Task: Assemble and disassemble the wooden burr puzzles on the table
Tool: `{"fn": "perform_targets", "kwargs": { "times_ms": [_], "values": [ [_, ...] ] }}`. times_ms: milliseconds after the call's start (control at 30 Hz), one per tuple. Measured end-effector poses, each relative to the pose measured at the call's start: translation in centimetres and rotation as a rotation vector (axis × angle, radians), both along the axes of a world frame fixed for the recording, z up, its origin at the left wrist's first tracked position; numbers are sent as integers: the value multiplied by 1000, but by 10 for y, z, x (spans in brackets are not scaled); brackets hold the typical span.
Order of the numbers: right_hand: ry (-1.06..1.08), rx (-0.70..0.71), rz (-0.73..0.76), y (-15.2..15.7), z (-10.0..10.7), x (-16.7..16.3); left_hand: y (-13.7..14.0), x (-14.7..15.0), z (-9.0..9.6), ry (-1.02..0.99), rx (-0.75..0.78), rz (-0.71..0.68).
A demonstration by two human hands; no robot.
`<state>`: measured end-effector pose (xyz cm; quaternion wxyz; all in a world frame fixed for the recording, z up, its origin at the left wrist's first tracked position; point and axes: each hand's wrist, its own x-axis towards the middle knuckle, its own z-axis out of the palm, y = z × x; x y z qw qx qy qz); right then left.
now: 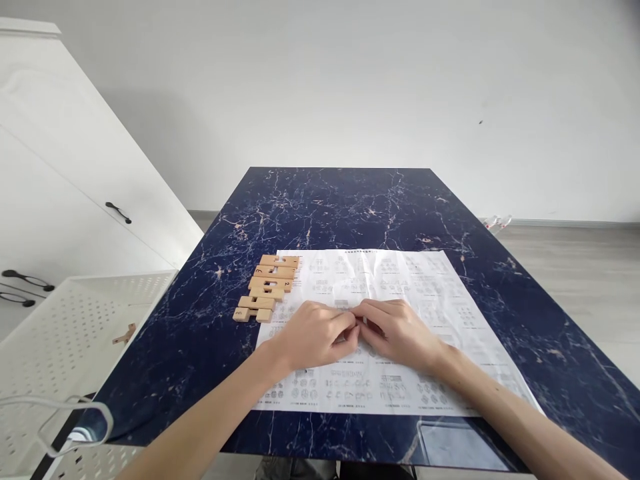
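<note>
On the printed paper sheet (pixel 400 273), my left hand (pixel 320 333) and my right hand (pixel 397 330) meet, their fingertips touching. The fingers of both are curled and closed. Whatever may be between them is hidden by the fingers. To the left of my left hand, several notched wooden puzzle pieces (pixel 269 291) lie in a column, partly over the sheet's left edge. Some carry small dark marks that look like numbers.
The sheet lies near the front of a dark blue marbled table (pixel 330 207). A white perforated surface (pixel 55 333) is at the left, with a wooden piece (pixel 124 333) and a white cable (pixel 100 407). White cabinets (pixel 75 173) stand behind it.
</note>
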<state>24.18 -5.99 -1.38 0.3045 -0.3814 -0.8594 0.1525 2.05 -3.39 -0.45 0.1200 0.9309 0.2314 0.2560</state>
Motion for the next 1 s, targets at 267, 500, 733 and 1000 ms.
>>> {"fn": "perform_targets", "kwargs": {
  "times_ms": [267,500,733,1000],
  "values": [
    [3,-4,-3,1,-1,1,-1,-1,0,-52,-32,113],
    [12,-38,-5,1,3,1,0,-2,-1,-61,-38,144],
    [7,-53,-4,1,7,1,0,-4,1,4,-30,136],
    [12,5,2,3,9,0,1,-4,2,-16,-10,68]
  ]
}}
